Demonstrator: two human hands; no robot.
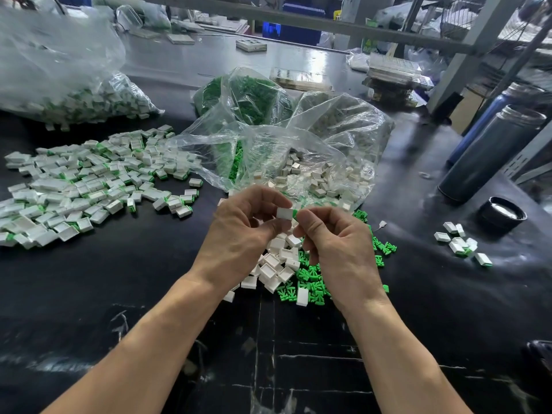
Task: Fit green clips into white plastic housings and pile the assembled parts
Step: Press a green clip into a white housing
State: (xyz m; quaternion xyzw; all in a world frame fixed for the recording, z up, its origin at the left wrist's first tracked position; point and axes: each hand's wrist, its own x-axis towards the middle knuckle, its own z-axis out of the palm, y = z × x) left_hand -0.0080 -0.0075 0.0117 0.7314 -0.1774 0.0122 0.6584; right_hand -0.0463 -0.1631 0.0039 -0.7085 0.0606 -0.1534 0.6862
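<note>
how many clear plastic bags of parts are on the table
3. One of assembled parts at far left, one of green clips at centre back, one open bag of white housings just beyond the hands. Others may lie hidden behind.

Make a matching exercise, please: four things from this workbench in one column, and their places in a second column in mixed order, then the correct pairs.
Things:
1. white housing
2. pile of assembled parts
3. loose green clips
4. black cap

Places:
A. on the table at the right, beside the dark cylindrical bottle
B. held between the left hand and the right hand
C. spread on the table at the left
D. on the table under the right hand, next to loose white housings

Pairs: 1-B, 2-C, 3-D, 4-A
</note>
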